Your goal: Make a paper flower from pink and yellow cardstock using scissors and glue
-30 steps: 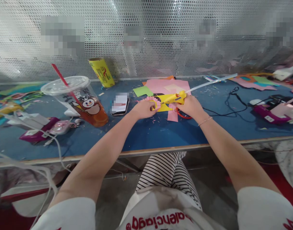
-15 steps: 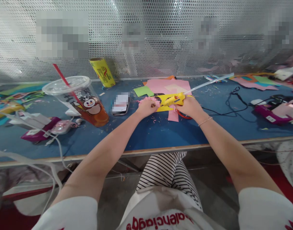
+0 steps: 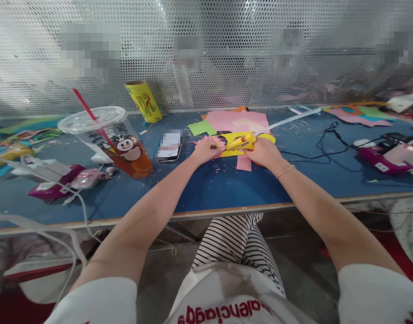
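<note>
My right hand (image 3: 265,152) is wrapped round a yellow hot glue gun (image 3: 240,142), its nozzle pointing left. A long clear glue stick (image 3: 289,119) juts out of the gun's back end, up and to the right. Close to the nozzle, my left hand (image 3: 205,151) is closed in a pinch on pink fringed paper (image 3: 211,140), partly covered by the fingers. Beneath the gun lies a sheet of yellow paper (image 3: 230,153) with cut-out holes. Pink paper (image 3: 244,163) shows below it, and larger pink sheets (image 3: 223,119) lie behind.
Left of my hands are a phone (image 3: 170,146), a large plastic drink cup (image 3: 116,141) with a red straw, and a leaning yellow tube (image 3: 144,102). Purple power strips (image 3: 377,160) with cables sit at both sides. A perforated metal screen (image 3: 226,54) rises behind the blue table (image 3: 206,189).
My right hand and the glue gun have shifted slightly left, bringing the nozzle nearer my left hand. The left hand stays almost in place.
</note>
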`<state>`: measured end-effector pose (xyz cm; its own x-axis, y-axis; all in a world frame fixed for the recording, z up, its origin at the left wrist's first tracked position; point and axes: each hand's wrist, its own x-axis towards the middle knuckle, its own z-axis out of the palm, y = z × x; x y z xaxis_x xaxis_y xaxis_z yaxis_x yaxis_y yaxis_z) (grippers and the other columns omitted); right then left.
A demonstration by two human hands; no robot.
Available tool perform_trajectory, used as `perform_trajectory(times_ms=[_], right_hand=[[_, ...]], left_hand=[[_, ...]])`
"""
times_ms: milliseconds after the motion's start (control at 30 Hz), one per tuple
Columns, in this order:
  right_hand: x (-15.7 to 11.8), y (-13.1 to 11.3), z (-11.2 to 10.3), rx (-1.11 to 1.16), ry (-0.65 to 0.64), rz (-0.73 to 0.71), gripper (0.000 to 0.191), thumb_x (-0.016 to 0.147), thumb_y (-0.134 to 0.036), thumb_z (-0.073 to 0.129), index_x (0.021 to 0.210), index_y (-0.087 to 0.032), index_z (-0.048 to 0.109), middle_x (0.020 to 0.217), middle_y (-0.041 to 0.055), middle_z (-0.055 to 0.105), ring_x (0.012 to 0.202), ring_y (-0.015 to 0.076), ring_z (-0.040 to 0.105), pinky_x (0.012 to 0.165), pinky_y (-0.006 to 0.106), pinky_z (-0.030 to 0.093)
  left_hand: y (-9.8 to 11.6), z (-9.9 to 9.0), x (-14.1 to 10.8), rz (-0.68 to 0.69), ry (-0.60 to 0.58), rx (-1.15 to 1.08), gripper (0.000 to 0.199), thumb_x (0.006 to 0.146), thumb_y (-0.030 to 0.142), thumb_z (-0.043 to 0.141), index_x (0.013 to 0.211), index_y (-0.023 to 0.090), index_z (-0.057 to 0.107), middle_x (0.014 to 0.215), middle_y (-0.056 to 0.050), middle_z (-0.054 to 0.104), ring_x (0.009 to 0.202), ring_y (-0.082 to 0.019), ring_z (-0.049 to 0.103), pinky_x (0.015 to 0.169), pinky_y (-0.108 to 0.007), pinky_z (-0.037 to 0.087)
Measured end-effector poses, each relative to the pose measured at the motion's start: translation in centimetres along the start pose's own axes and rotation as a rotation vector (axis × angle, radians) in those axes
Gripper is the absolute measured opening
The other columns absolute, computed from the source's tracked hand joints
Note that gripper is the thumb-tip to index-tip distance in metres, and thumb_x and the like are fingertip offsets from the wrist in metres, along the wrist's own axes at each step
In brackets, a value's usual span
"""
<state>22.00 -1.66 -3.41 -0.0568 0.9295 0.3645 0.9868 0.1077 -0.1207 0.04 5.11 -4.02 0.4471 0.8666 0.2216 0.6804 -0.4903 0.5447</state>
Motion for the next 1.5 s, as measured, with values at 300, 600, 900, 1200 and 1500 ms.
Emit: perform_trajectory(times_ms=[300,600,900,1200,1500], right_hand=[[-0.1,-0.16,-0.33,-0.002,-0.005,-0.006,0.043,0.084,-0.047,0.048,0.107,-0.013,0.061,0.094,0.0157,0.07,0.085,0.0303,0.065,0.069,0.035,0.046],[-0.13,-0.49,-0.31,-0.026,-0.012,0.003,0.044,0.084,-0.046,0.047,0.109,-0.012,0.06,0.095,0.0158,0.071,0.086,0.0301,0.065,0.068,0.035,0.045],[-0.07,-0.54,-0.19,-0.018,-0.039,-0.028,0.036,0.083,-0.035,0.049,0.107,-0.011,0.06,0.096,0.0162,0.07,0.087,0.0294,0.065,0.07,0.035,0.047],[0.25,-0.28,-0.12,-0.01,-0.102,-0.033,0.038,0.082,-0.032,0.048,0.109,-0.009,0.06,0.098,0.0181,0.069,0.086,0.0284,0.065,0.072,0.035,0.048],[0.16,-0.42,-0.45,-0.074,-0.123,-0.041,0.036,0.082,-0.025,0.047,0.11,-0.008,0.059,0.099,0.0189,0.069,0.088,0.0281,0.065,0.071,0.033,0.047]], left_hand=[[-0.22,0.07,0.18,0.031,-0.011,0.078,0.023,0.074,0.029,0.054,0.065,0.015,0.069,0.06,-0.001,0.063,0.056,-0.01,0.05,0.057,-0.025,0.034],[-0.28,0.18,0.12,0.063,-0.009,0.078,0.019,0.071,0.022,0.052,0.065,0.015,0.069,0.063,-0.002,0.064,0.059,-0.012,0.052,0.058,-0.026,0.035],[-0.2,0.26,-0.19,0.061,0.003,0.024,0.019,0.072,0.026,0.054,0.064,0.015,0.067,0.064,-0.001,0.064,0.06,-0.011,0.051,0.058,-0.025,0.035],[-0.4,0.28,0.1,0.068,-0.005,0.064,0.018,0.072,0.023,0.053,0.065,0.015,0.069,0.066,-0.002,0.065,0.061,-0.011,0.053,0.061,-0.026,0.037],[-0.26,0.28,0.12,0.063,-0.001,0.08,0.019,0.073,0.024,0.054,0.065,0.016,0.069,0.066,-0.002,0.066,0.061,-0.012,0.053,0.06,-0.026,0.037]])
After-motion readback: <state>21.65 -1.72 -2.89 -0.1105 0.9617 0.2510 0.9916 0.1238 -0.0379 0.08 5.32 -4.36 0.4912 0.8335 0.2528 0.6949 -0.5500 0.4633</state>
